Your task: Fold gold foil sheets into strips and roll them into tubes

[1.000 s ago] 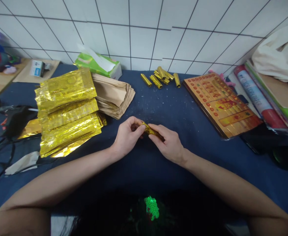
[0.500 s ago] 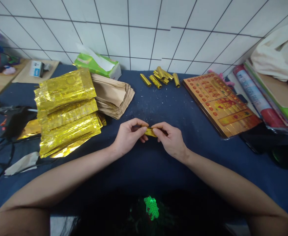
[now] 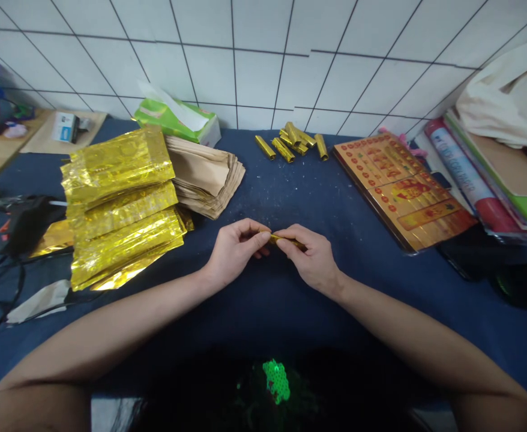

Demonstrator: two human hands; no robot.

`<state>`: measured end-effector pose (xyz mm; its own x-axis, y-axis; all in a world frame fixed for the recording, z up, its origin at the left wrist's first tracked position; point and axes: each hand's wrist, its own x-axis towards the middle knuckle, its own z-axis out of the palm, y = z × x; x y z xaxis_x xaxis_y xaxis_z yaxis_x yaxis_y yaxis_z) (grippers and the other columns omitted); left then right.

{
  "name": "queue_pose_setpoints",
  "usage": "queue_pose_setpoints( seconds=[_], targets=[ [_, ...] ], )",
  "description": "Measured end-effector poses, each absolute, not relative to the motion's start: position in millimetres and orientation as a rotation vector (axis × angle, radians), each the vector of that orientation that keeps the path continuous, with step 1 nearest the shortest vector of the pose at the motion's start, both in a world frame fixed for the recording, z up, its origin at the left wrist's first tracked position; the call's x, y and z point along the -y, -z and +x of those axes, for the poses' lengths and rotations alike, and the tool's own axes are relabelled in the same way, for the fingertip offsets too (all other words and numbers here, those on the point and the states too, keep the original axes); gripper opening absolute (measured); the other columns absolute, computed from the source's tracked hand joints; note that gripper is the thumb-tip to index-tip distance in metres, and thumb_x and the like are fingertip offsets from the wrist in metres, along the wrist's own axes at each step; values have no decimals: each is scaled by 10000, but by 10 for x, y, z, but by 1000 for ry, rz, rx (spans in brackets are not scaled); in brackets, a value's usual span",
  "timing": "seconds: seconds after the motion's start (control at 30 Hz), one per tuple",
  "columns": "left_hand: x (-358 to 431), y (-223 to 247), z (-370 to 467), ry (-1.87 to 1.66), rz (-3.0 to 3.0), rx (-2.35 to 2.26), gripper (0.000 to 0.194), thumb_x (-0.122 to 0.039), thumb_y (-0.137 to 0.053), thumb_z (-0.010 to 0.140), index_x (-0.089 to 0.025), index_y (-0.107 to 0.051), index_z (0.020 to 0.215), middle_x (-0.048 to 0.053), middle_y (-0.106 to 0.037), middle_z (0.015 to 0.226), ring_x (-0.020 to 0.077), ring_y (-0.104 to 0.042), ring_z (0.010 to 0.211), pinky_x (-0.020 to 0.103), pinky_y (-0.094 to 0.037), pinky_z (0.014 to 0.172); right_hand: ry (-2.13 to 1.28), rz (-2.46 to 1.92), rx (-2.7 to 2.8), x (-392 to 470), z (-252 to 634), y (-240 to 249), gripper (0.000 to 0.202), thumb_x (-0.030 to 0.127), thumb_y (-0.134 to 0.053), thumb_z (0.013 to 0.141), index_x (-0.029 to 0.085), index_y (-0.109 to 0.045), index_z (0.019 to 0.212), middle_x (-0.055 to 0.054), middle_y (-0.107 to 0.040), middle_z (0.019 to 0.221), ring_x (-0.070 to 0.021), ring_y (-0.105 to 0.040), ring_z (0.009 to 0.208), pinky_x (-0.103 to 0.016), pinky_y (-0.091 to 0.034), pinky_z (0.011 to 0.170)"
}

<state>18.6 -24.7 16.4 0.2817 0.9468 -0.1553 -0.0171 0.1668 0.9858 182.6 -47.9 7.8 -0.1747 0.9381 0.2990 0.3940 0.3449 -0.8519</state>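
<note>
Between my hands is a small gold foil paper roll (image 3: 274,238), mostly covered by fingers. My left hand (image 3: 236,249) pinches its left end between thumb and fingers. From the other side my right hand (image 3: 308,255) grips it, the thumb lying along the front and the fingertips almost meeting the left ones. Several finished-looking gold paper rolls (image 3: 294,139) lie in a loose pile by the wall. To the left are fanned stacks of gold foil paper (image 3: 123,210), with a stack of brown paper (image 3: 207,174) beside them.
A green tissue pack (image 3: 168,120) stands against the tiled wall. At right lie a wrapped orange printed paper pack (image 3: 403,189), a red and blue tube (image 3: 466,174) and a white cloth bag (image 3: 511,96). Black cables (image 3: 18,282) run along the left side of the blue table (image 3: 286,186).
My right hand has shifted slightly left, closer to my left fingertips, and less of the gold foil paper roll shows between them. Everything else stays in place.
</note>
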Motion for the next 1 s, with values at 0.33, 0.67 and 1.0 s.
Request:
queue_pose_setpoints(
  seconds=[0.33, 0.67, 1.0],
  targets=[
    [262, -151, 197, -890, 1271, -1044, 96, -226, -620, 718, -135, -595, 702, -14, -605, 590, 83, -579, 529, 195, -495, 514, -854, -1252, 1715, 486, 1815, -58, 120, 234, -539, 825, 195, -652, 813, 8, -603, 710, -96, -548, 612, -248, -460, 584],
    [194, -129, 176, -995, 1106, -1032, 189, -271, -650, 692, -123, -577, 783, -7, -608, 635, 98, -592, 527, 208, -504, 475, -1078, -1304, 1390, 396, 1859, -22, 154, 303, -579, 791, 170, -626, 854, 28, -584, 633, -56, -488, 445, -208, -428, 439],
    [217, -117, 161, -1052, 1312, -1022, 141, -213, -648, 711, -134, -629, 827, 8, -628, 691, 87, -569, 579, 201, -493, 533, -1084, -1143, 1358, 403, 1855, -24, 119, 250, -596, 786, 206, -667, 870, 0, -613, 839, -83, -601, 580, -257, -522, 561]
  ],
)
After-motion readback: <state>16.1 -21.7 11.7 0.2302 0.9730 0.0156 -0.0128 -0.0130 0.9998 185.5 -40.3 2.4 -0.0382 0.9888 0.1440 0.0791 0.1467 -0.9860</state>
